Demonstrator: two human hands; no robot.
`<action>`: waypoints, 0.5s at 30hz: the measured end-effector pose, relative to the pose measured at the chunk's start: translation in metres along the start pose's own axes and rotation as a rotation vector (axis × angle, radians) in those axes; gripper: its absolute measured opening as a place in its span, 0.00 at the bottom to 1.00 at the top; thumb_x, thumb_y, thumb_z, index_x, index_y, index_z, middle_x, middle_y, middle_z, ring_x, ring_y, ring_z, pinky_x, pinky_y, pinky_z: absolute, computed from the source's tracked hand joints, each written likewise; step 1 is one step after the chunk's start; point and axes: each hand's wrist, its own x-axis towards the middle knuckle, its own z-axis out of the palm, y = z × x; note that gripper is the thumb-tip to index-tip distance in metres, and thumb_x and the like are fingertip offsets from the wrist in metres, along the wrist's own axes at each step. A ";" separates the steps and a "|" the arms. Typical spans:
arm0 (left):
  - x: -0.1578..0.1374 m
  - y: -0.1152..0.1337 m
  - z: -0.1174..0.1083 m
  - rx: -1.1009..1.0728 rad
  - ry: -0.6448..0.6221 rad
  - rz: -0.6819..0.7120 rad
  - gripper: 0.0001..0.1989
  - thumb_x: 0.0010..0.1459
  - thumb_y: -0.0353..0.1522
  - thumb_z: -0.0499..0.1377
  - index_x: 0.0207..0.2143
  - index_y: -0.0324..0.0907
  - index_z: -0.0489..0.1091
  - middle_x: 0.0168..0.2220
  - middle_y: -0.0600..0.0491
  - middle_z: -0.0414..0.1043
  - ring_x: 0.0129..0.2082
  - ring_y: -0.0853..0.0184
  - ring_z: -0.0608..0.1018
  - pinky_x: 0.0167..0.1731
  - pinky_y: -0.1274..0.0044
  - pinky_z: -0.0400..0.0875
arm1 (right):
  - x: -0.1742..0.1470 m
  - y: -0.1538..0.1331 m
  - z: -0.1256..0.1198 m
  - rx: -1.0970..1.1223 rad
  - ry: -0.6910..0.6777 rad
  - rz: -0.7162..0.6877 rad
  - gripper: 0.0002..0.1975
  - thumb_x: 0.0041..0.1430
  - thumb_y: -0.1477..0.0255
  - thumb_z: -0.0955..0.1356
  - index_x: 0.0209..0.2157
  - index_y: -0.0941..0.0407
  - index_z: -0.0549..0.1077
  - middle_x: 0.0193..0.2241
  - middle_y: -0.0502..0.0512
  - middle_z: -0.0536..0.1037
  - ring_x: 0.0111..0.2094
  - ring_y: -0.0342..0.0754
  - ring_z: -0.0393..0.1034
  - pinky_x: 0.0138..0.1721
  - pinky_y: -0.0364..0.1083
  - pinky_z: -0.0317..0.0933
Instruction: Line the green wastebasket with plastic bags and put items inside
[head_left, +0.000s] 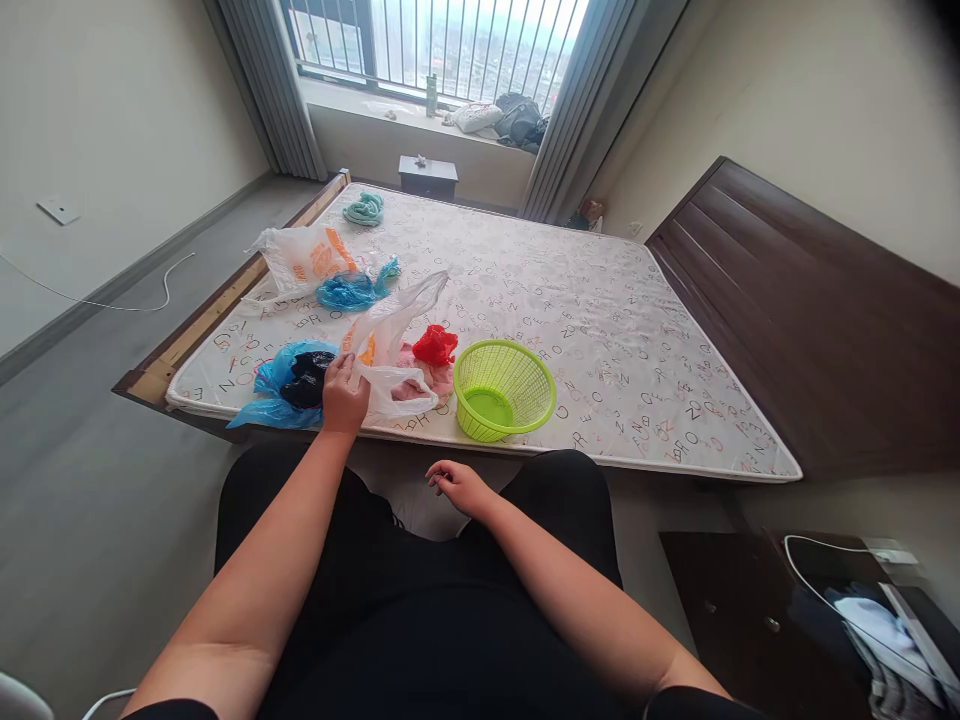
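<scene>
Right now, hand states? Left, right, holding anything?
Left hand: closed on the clear plastic bag on the mattress.
Right hand: loosely curled, holding nothing.

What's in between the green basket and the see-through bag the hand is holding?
In the head view, a red bag on a pink one lies between the green basket and the clear bag in the left hand.

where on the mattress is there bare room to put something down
The letter-printed mattress is bare from the green plastic basket across to the dark wooden headboard, and toward the window. The near-left corner is crowded: the left hand grips a clear plastic bag among blue bags.
</scene>
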 end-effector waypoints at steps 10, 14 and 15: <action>0.006 -0.037 -0.006 -0.079 0.062 -0.239 0.29 0.53 0.32 0.59 0.58 0.33 0.70 0.62 0.37 0.63 0.64 0.52 0.67 0.60 0.66 0.69 | 0.003 0.008 -0.001 -0.052 -0.010 0.024 0.10 0.62 0.78 0.64 0.40 0.55 0.76 0.34 0.50 0.79 0.31 0.43 0.72 0.37 0.43 0.64; 0.013 -0.062 -0.011 -0.090 0.107 -0.332 0.30 0.54 0.34 0.60 0.59 0.31 0.69 0.62 0.36 0.64 0.63 0.53 0.67 0.66 0.64 0.59 | 0.012 0.013 -0.003 -0.171 0.024 -0.009 0.10 0.62 0.77 0.65 0.40 0.54 0.77 0.36 0.52 0.79 0.37 0.46 0.73 0.43 0.45 0.65; 0.015 -0.068 -0.011 -0.102 0.099 -0.329 0.30 0.56 0.35 0.59 0.60 0.30 0.68 0.61 0.36 0.65 0.63 0.53 0.67 0.65 0.64 0.59 | 0.016 0.014 -0.004 -0.226 0.044 -0.016 0.10 0.61 0.77 0.66 0.40 0.54 0.77 0.37 0.53 0.79 0.39 0.47 0.73 0.44 0.46 0.65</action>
